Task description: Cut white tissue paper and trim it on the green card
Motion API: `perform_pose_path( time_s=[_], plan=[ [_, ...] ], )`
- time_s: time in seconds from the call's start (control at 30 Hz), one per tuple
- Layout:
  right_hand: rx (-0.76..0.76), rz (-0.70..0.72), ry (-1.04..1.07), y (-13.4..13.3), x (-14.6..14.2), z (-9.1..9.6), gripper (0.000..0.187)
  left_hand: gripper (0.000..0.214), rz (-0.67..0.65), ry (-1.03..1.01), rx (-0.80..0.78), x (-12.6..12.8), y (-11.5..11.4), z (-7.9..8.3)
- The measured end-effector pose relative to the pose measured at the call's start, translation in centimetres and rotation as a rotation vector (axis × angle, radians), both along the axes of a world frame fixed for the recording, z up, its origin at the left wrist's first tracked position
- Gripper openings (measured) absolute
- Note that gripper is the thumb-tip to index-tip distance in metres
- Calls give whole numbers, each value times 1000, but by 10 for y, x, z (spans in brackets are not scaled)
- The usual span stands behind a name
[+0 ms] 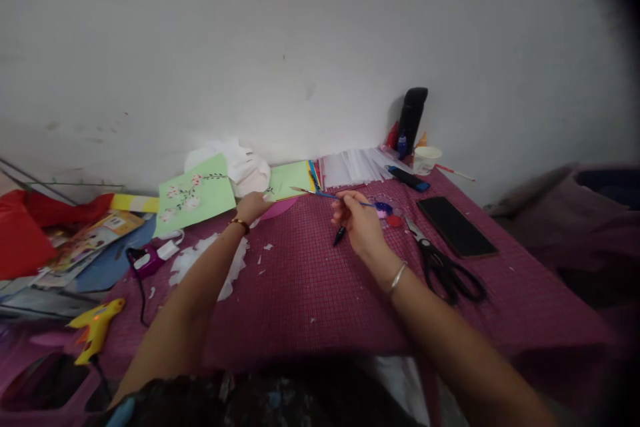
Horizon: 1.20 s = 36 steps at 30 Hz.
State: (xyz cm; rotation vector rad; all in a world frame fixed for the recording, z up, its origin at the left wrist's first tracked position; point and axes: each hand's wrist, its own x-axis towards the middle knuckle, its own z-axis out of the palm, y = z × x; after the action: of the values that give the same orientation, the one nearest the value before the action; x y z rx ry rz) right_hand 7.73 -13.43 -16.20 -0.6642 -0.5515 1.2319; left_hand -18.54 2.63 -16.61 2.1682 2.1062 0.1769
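Note:
My right hand is closed around a thin blue paintbrush that points left, and a black pen also sticks down out of its grip. Just right of that hand lies a small paint palette with purple and red paint. My left hand reaches forward with its fingers curled on the edge of a pink paper piece, close to a green sheet. A green card with painted flowers lies left of that hand.
Black scissors and a dark phone lie on the pink checked mat at right. A white cup, black bottle and white paper stack line the wall. A yellow glue gun sits at left among paper scraps.

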Motion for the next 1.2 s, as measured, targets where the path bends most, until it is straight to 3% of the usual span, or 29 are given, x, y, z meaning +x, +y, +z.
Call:
perform_pose_path(
  time_s=[0.23,0.4,0.6,0.87,1.0,1.2],
  plan=[
    [-76,-12,-8,7,10,-24,11,35,-7,176,43,19,14,-22],
    [-76,17,-39,9,15,-26,11,35,-98,227,27,25,31,-25],
    [-152,-20,-1,12,24,-26,9,27,-291,227,-12,32,53,-13],
    [-194,22,114,8,33,-23,11,21,-672,268,-82,77,73,-6],
    [-210,32,127,10,33,-24,11,28,-789,333,-69,90,79,-13],
    [-206,17,101,14,34,-27,15,54,-880,405,-18,114,86,-18]
  ],
)
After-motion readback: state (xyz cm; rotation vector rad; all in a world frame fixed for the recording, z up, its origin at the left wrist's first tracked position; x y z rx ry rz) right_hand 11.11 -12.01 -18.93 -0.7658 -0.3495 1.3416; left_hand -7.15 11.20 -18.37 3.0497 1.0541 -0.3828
